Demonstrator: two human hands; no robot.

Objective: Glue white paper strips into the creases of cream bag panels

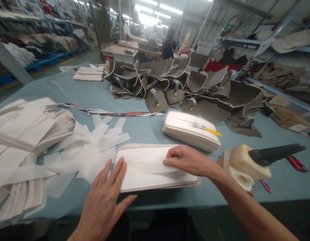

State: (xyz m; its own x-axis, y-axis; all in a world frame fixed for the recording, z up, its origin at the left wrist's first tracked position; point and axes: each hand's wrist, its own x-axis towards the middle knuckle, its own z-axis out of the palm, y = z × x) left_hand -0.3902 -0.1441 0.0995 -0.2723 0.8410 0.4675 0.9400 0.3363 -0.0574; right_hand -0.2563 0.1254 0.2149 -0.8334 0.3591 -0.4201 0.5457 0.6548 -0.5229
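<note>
A stack of white panels with rounded corners point(137, 177) lies in front of me on the table. A thin translucent white strip point(147, 165) runs lengthwise over its top panel. My left hand point(107, 187) rests with fingers stretched out on the stack's left end. My right hand point(186, 160) pinches the right part of the strip, thumb and forefinger together, and lifts it a little off the panel. More loose white strips point(94, 157) lie fanned out on the table left of the stack.
Behind stands a second panel stack point(190, 135) with a yellow-handled brush point(207, 129) on top. A glue-stained container with a black handle point(247, 164) is at right. White pieces point(26, 127) pile up at left. Grey-brown bag parts point(170, 83) crowd the table's back; a person point(168, 47) is farther off.
</note>
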